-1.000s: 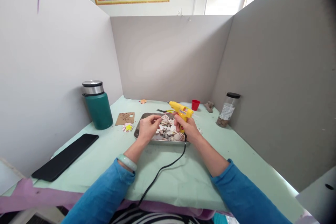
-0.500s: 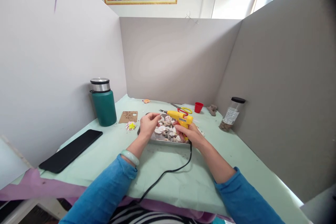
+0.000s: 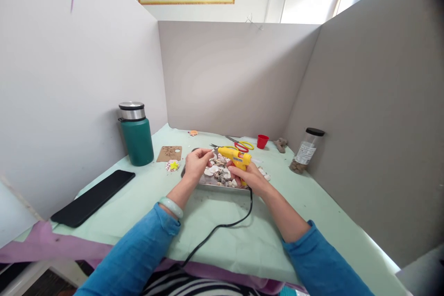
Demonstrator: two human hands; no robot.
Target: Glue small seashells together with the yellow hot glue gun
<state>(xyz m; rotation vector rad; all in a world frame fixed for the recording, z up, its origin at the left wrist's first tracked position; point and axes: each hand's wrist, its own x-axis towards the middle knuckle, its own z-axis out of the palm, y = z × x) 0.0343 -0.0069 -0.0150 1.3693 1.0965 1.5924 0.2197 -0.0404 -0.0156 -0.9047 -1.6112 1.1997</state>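
My right hand (image 3: 248,176) is wrapped round the handle of a yellow glue gun (image 3: 236,155), whose nozzle points left toward my other hand. A black cord (image 3: 222,226) runs from the handle's base down to the table's front edge. My left hand (image 3: 197,164) is closed in a pinch over the tray's left side; what sits between the fingertips is too small to make out. Below both hands lies a metal tray (image 3: 218,188) with shells (image 3: 222,176) and white discs, partly hidden by the hands.
On the left stand a green bottle (image 3: 136,141) and a black phone (image 3: 93,198). A brown card (image 3: 169,153) and a flower-decorated disc (image 3: 172,165) lie left of the tray. Behind are scissors (image 3: 242,146) and a red cup (image 3: 262,141); a jar (image 3: 305,151) leans at right.
The glue gun in my right hand has shifted slightly left, its nozzle closer to my left fingertips. My left hand stays nearly in place.
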